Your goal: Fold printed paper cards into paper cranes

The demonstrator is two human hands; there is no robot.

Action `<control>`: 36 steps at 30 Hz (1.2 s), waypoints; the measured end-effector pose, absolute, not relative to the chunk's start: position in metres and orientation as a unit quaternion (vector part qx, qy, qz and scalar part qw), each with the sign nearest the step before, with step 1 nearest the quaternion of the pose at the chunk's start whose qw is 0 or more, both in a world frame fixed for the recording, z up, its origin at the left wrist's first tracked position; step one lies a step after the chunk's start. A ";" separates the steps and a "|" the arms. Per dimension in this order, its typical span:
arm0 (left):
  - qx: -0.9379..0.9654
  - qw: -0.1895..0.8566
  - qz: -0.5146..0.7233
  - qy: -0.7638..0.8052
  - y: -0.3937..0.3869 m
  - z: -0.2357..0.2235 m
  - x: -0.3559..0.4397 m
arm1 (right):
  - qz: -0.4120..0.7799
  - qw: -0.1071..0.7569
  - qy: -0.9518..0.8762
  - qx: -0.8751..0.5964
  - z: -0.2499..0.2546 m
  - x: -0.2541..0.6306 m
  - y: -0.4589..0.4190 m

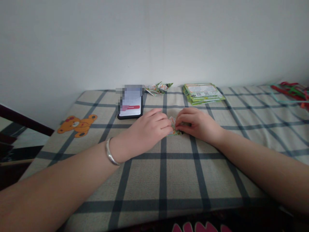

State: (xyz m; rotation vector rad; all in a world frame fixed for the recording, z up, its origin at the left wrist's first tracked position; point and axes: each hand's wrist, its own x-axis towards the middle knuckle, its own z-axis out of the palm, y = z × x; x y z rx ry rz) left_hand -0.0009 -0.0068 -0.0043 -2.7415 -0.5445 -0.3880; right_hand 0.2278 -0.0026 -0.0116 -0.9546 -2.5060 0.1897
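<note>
Paper, one, two hands

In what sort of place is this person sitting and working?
Probably a room in a home: a table with a checked cloth against a plain wall, a teddy bear picture and a phone on it.

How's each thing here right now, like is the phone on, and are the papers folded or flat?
Phone: lying flat, screen lit.
Green papers by the wall: folded.
Paper stack: flat, a bit uneven.
Paper at the fingertips: partly hidden, can't tell how folded.
Bracelet: on the left wrist.
Tablecloth: spread out, rumpled at right.
</note>
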 end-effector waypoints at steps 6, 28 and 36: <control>-0.966 0.132 -0.105 -0.195 -0.004 -0.004 -0.004 | 0.005 0.195 -0.942 -0.274 -0.004 0.235 -0.007; -0.969 0.130 -0.094 -0.187 -0.003 -0.001 -0.007 | -0.110 0.070 -0.948 -0.290 0.011 0.232 -0.017; -0.973 0.115 -0.076 -0.183 -0.004 0.008 -0.009 | -0.089 0.048 -0.941 -0.322 0.015 0.237 -0.020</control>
